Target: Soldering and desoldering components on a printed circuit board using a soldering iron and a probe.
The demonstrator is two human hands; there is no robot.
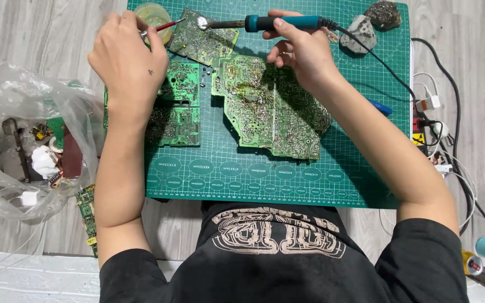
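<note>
My right hand (301, 53) grips a blue-handled soldering iron (279, 23), its metal tip pointing left onto a small green circuit board (203, 42) at the far edge of the green cutting mat (254, 179). My left hand (124, 56) pinches thin red-handled tweezers (161, 27) whose tips reach toward the same spot. A large circuit board (268, 106), solder side up, lies mid-mat. Two smaller boards (178, 106) sit partly under my left wrist.
A small yellowish tub (154, 14) stands at the mat's far left corner. Two grey rocks (374, 22) lie far right. A clear plastic bag (23, 140) of electronic scrap sits left. Cables and a power strip (430, 129) run along the right.
</note>
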